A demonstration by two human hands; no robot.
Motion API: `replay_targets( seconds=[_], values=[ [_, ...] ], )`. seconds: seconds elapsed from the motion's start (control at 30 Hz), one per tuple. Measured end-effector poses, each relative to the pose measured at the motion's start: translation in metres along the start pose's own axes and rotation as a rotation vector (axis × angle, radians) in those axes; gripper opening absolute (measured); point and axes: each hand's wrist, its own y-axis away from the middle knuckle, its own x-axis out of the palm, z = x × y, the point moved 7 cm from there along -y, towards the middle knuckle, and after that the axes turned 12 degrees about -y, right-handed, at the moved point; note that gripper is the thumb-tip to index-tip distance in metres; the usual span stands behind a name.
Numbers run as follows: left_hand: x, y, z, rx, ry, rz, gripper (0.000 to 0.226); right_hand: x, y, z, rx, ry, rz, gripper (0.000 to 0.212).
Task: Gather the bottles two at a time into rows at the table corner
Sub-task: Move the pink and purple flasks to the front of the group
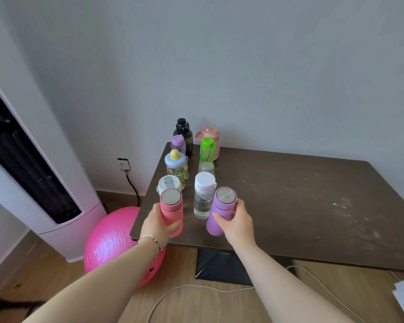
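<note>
My left hand (158,223) grips a pink bottle (172,209) with a steel cap at the table's near left corner. A purple bottle (221,209) with a steel cap is held by my right hand (237,221), just to the right. Both bottles stand at the front of two rows. Behind them are a white-lidded bottle (169,183), a clear bottle with a white cap (203,197), a yellow-topped bottle (176,166), a green-capped bottle (207,153), a small purple bottle (178,142), a black bottle (183,134) and a peach jug (211,136).
The dark brown table (289,197) stretches to the right of the rows, against a grey wall. A pink exercise ball (112,243) lies on the floor under the left corner. A white tower unit (40,173) stands at the left. A white cable (196,287) crosses the floor.
</note>
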Motion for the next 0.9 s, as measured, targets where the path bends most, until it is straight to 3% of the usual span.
replay_targets(
  seconds=[0.37, 0.9],
  values=[
    [0.018, -0.041, 0.042, -0.008, -0.029, 0.086, 0.048, 0.07, -0.012, -0.024, 0.066, 0.076, 0.027, 0.068],
    [0.032, -0.061, 0.054, -0.002, -0.012, 0.137, 0.048, 0.088, -0.01, -0.041, 0.086, 0.097, -0.008, 0.071]
  ],
)
